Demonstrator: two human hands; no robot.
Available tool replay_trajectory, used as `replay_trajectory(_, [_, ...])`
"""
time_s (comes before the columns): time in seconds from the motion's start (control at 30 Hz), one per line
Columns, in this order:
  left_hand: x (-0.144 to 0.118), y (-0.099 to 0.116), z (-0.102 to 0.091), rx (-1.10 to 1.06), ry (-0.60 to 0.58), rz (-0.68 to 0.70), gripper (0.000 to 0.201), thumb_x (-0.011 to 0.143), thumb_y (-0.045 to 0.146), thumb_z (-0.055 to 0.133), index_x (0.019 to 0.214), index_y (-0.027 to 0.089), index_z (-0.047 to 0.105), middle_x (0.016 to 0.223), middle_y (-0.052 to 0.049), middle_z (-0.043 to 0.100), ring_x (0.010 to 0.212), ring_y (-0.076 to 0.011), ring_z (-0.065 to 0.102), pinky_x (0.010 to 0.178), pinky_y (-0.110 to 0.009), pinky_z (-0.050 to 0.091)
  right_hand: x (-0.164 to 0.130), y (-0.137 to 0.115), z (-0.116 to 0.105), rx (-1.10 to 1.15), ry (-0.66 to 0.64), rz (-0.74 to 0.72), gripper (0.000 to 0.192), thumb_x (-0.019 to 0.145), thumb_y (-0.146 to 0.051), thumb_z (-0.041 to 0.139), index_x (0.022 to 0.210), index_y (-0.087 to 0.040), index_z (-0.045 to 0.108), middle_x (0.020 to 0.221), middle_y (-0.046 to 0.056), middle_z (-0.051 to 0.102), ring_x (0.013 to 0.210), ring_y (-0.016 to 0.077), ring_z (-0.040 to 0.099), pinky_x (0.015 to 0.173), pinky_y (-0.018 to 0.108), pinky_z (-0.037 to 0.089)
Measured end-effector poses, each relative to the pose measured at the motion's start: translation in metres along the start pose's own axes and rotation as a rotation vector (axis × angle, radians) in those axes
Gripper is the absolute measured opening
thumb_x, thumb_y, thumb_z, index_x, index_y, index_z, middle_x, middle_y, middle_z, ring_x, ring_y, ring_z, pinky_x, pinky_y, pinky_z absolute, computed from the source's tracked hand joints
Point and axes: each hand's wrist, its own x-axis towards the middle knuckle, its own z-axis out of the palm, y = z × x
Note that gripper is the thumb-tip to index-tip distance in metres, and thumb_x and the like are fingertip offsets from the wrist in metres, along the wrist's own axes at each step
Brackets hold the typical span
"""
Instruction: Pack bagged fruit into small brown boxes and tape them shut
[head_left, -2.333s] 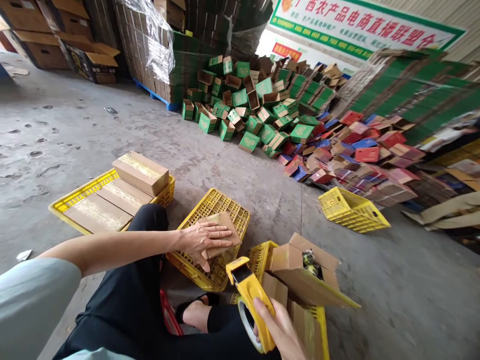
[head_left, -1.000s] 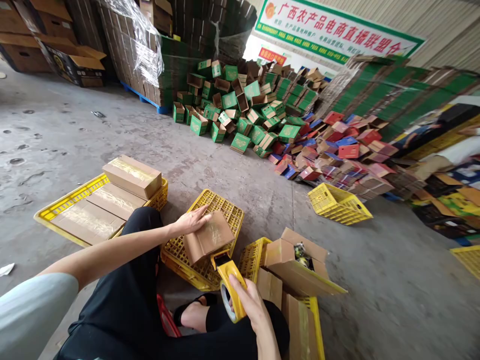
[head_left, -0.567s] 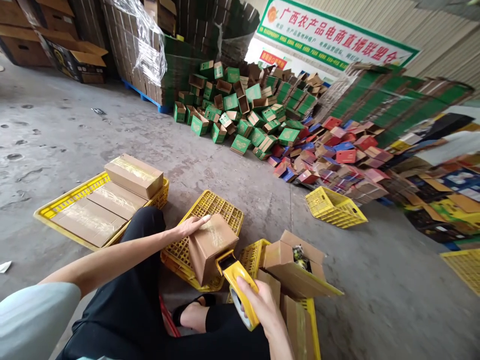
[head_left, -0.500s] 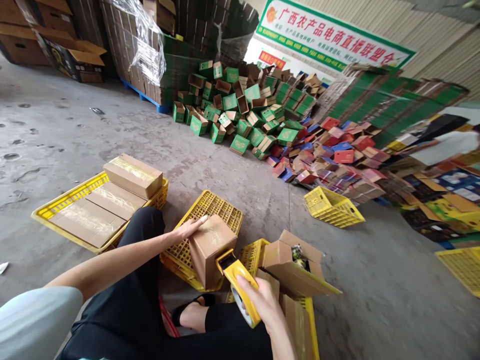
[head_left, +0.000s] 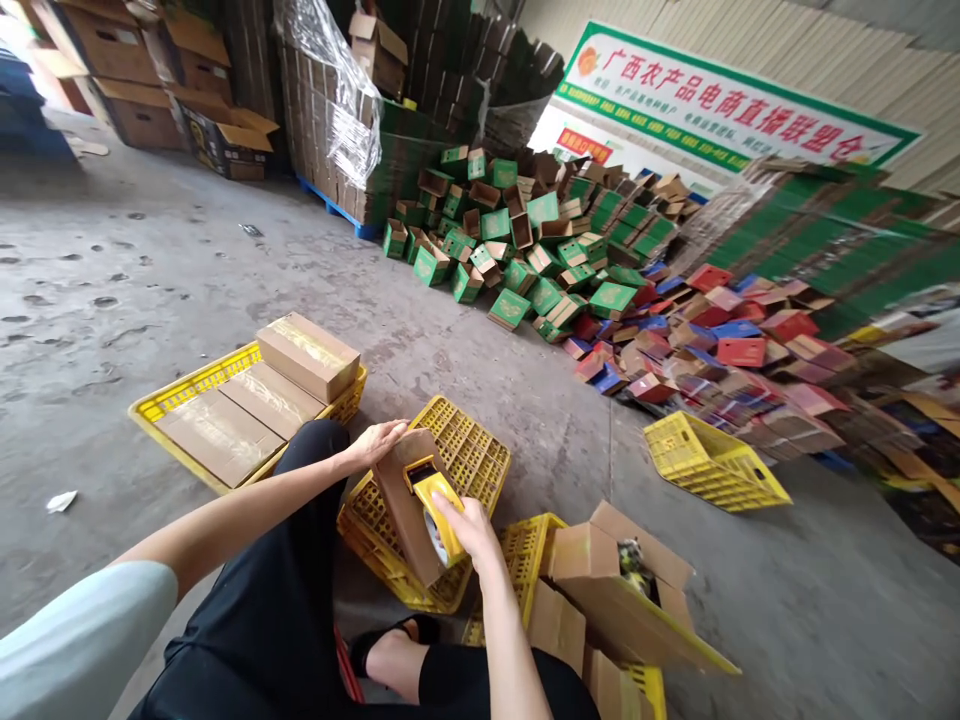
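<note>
A brown cardboard box stands tilted on an upturned yellow plastic crate, a broad side facing me. My left hand grips its upper left edge, fingers over the top. In my right hand is a yellow tape dispenser. Its head lies against the near side of the box, and part of the tape roll shows beneath the handle. Right of my knees, an open cardboard box with wrapped, dark-and-green contents rests on another yellow crate.
Taped boxes fill a yellow crate at left. An open-sided yellow crate lies on the floor at right. Behind are heaps of green boxes and red-and-blue boxes, plus a wrapped pallet stack.
The box has tipped so its side faces me. My right hand has brought the dispenser up and left, against that side. My left hand has shifted to the box's edge. The view has turned left.
</note>
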Motion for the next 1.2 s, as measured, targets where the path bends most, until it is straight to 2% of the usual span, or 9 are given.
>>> replay_trajectory(0.1, [-0.004,-0.014,0.012,0.123,-0.015,0.150,0.070,0.105,0.060,0.028,0.148,0.013,0.058,0.160,-0.013,0.051,0.154,-0.0272,0.040,0.129,-0.043,0.029,0.029,-0.014,0.013,-0.063,-0.053,0.000,0.043,0.085,-0.054,0.077,0.080,-0.012,0.071,0.050,0.004,0.066,0.046,0.0177,0.064,0.049,0.026,0.054])
replay_trajectory(0.23, [-0.008,-0.040,0.024,0.258,-0.159,0.276,0.068,0.108,0.057,0.028,0.157,0.014,0.046,0.164,-0.013,0.045,0.157,-0.0261,0.034,0.130,-0.045,0.028,0.055,-0.022,0.016,-0.092,-0.089,0.024,0.043,0.091,-0.052,0.072,0.078,-0.011,0.072,0.051,0.006,0.067,0.046,0.0168,0.064,0.052,0.026,0.054])
replay_trajectory(0.4, [0.000,-0.057,0.024,0.339,-0.319,0.361,0.091,0.102,0.070,0.041,0.167,0.008,0.023,0.170,-0.021,0.029,0.160,-0.0314,0.025,0.131,-0.046,0.021,0.068,-0.019,0.003,-0.103,-0.134,0.068,0.044,0.093,-0.054,0.067,0.080,-0.012,0.071,0.053,0.007,0.068,0.046,0.0164,0.064,0.050,0.025,0.052])
replay_trajectory(0.57, [0.010,-0.061,0.022,0.387,-0.422,0.407,0.106,0.093,0.078,0.054,0.168,0.012,0.020,0.172,-0.022,0.021,0.160,-0.0355,0.021,0.130,-0.047,0.018,0.065,-0.012,-0.002,-0.107,-0.134,0.083,0.046,0.089,-0.060,0.069,0.083,-0.015,0.071,0.053,0.005,0.069,0.050,0.0185,0.067,0.050,0.025,0.051])
replay_trajectory(0.77, [0.012,-0.060,0.026,0.472,-0.450,0.436,0.096,0.094,0.075,0.053,0.169,0.022,0.023,0.173,-0.013,0.024,0.161,-0.0336,0.021,0.129,-0.047,0.018,0.060,0.001,-0.007,-0.082,-0.142,0.096,0.051,0.082,-0.069,0.070,0.080,-0.018,0.068,0.056,0.003,0.069,0.049,0.0178,0.066,0.049,0.026,0.051])
replay_trajectory(0.9, [0.011,-0.061,0.036,0.528,-0.458,0.473,0.102,0.089,0.079,0.056,0.168,0.020,0.027,0.173,-0.014,0.023,0.161,-0.0347,0.020,0.130,-0.048,0.017,0.048,0.012,-0.017,-0.074,-0.146,0.085,0.050,0.078,-0.068,0.074,0.081,-0.019,0.067,0.060,0.003,0.070,0.052,0.0189,0.069,0.050,0.027,0.054])
replay_trajectory(1.07, [0.010,-0.064,0.041,0.529,-0.456,0.521,0.106,0.088,0.080,0.056,0.168,0.016,0.027,0.173,-0.016,0.024,0.161,-0.0343,0.022,0.131,-0.046,0.015,0.018,0.028,-0.032,-0.036,-0.112,0.142,0.055,0.074,-0.071,0.076,0.085,-0.018,0.066,0.059,0.002,0.069,0.050,0.0188,0.067,0.049,0.028,0.054])
replay_trajectory(1.2, [0.008,-0.060,0.041,0.551,-0.453,0.543,0.106,0.086,0.082,0.056,0.167,0.019,0.031,0.173,-0.016,0.024,0.160,-0.0363,0.022,0.131,-0.049,0.012,0.004,0.037,-0.032,0.004,-0.073,0.107,0.057,0.068,-0.070,0.082,0.086,-0.018,0.065,0.057,0.000,0.066,0.053,0.0206,0.068,0.050,0.029,0.055])
